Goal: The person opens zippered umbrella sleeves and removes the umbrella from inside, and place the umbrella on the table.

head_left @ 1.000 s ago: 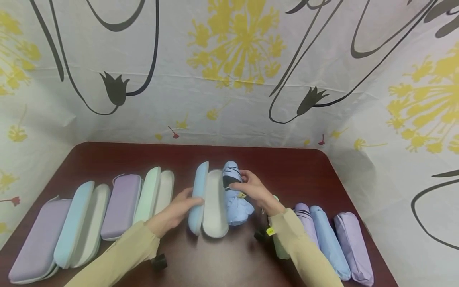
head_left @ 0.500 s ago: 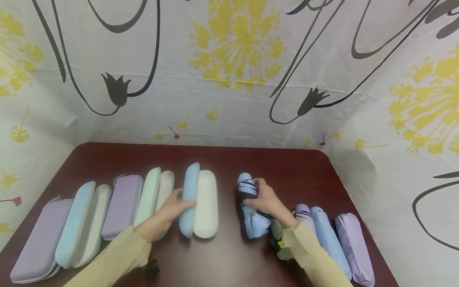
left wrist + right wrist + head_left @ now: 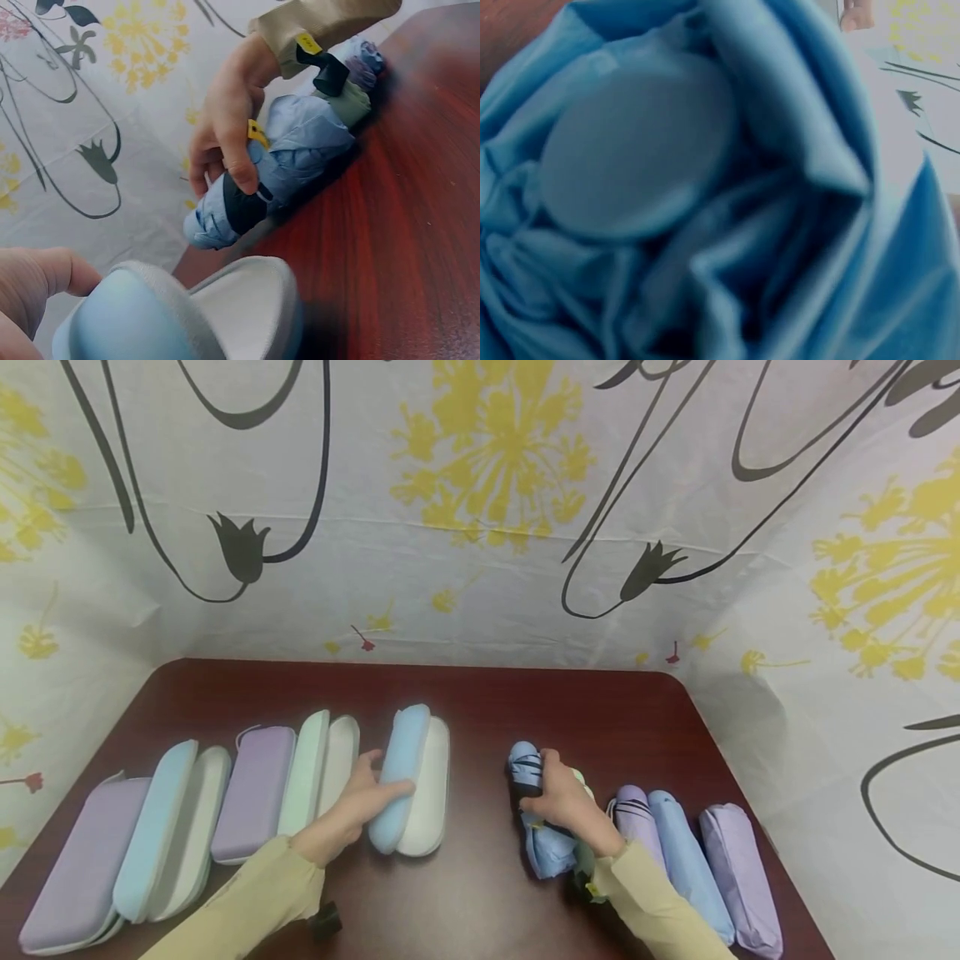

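Observation:
My left hand holds the light blue lid of a long hard case, thumb across the lid. The lid leans over the white inside of the case, partly covering it. In the left wrist view the gap between lid and base shows from the end. To the right, my right hand grips a folded blue umbrella around its dark strap. Loose bunched fabric and the round handle end fill the right wrist view. A green umbrella lies partly hidden behind that hand.
Purple, blue and lilac folded umbrellas lie at the right. On the left stand several hard cases: purple ones, an opened blue one and an opened green one. A patterned curtain hangs behind the table.
My right hand has carried the blue umbrella from beside the case to the right and nearer me. The left hand has shifted the case left, and its lid now tilts further over the base.

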The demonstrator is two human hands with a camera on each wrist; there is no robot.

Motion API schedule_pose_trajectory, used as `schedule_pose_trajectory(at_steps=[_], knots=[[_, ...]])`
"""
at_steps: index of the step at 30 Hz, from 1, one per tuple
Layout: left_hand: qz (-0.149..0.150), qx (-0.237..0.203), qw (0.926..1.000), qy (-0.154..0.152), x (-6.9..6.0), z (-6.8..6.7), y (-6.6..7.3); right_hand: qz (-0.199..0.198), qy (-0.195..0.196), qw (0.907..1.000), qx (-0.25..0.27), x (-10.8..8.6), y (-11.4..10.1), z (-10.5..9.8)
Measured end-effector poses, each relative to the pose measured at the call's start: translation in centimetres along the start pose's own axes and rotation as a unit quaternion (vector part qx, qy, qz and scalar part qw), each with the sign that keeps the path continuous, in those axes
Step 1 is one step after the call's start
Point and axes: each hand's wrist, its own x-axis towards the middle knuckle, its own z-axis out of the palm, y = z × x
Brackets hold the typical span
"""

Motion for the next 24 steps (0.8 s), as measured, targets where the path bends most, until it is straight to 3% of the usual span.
schedule_pose_trajectory(at_steps=[8, 14, 20, 22, 24], knots=[[-0.011, 0.016, 0.9998, 0.006, -0.4, 0.5, -0.3, -0.012, 0.001, 0.9999, 0.001, 0.1, 0.0, 0.5], [-0.006, 0.014, 0.9998, 0.014, -0.8, 0.2, 0.4, -0.042, -0.012, 0.9979, -0.048, -0.1, -0.9, 0.6], [0.078, 0.048, 0.9955, 0.022, -1.2, -0.2, 2.1, -0.109, -0.018, 0.9926, -0.051, -0.6, -2.9, -0.4], [0.118, 0.081, 0.9896, 0.014, -1.4, -0.4, 2.9, -0.147, 0.001, 0.9885, -0.038, -0.8, -3.9, -0.9], [0.169, 0.122, 0.9779, 0.012, -1.7, -0.5, 3.9, -0.182, 0.032, 0.9824, -0.027, -1.0, -5.0, -1.4]])
